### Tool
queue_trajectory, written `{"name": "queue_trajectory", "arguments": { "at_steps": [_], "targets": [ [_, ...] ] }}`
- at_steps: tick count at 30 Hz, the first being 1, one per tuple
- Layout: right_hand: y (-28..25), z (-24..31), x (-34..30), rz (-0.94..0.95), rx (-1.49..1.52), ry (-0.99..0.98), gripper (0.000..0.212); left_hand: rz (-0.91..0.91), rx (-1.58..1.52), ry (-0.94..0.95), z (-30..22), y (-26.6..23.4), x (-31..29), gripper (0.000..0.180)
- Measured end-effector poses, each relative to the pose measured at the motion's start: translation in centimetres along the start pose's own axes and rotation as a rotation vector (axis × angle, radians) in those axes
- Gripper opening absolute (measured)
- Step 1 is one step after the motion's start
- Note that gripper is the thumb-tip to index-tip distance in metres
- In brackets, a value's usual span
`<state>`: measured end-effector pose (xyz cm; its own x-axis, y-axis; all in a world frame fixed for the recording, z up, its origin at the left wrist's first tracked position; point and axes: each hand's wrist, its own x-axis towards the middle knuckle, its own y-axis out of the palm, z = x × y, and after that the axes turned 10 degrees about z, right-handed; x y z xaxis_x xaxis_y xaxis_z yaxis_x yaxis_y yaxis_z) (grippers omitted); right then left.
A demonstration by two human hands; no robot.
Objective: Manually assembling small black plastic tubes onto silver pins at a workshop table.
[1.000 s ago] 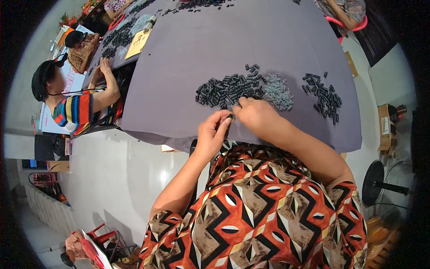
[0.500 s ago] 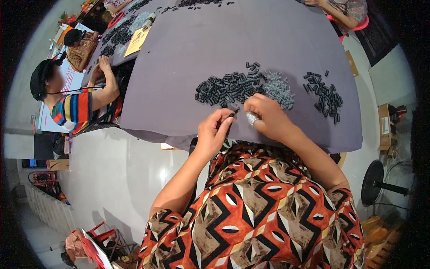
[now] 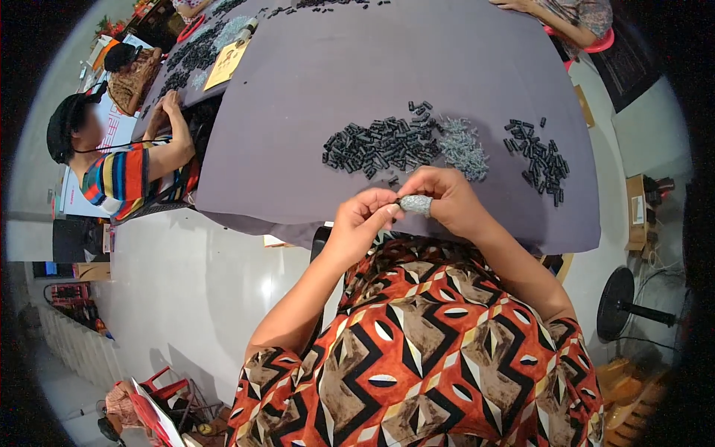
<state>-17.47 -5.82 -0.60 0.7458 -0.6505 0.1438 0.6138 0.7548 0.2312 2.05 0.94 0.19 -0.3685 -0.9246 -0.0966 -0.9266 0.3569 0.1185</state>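
Observation:
My left hand (image 3: pixel 363 220) is closed in a pinch on a small black cylindrical part (image 3: pixel 397 200), mostly hidden by the fingers. Against it works my right hand (image 3: pixel 449 197), its fingers pinched together; whatever they hold is too small to make out. A crinkled silver wrapping (image 3: pixel 415 205) covers the right thumb. Just beyond both hands lies a heap of black cylindrical parts (image 3: pixel 380 147), with one or two loose pieces at its near edge. Beside that heap, to the right, is a pile of small grey pieces (image 3: pixel 463 151).
A second, smaller group of black parts (image 3: pixel 542 160) lies farther right on the grey tablecloth (image 3: pixel 298 82). To the left, a person in a striped shirt (image 3: pixel 138 167) works near a yellow card (image 3: pixel 226 65). Another person's arm (image 3: pixel 540 11) rests at the far right edge.
My right hand has moved left and nearer, from beside the grey pile to meet my left hand. The left hand still pinches the black part, now turned toward the right fingers.

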Motion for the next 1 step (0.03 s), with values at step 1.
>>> {"name": "queue_trajectory", "arguments": {
  "at_steps": [1],
  "targets": [
    [-0.39, -0.26, -0.12, 0.023, -0.059, 0.002, 0.015, 0.032, -0.006, -0.012, 0.10, -0.15, -0.04, 0.019]
  ]
}}
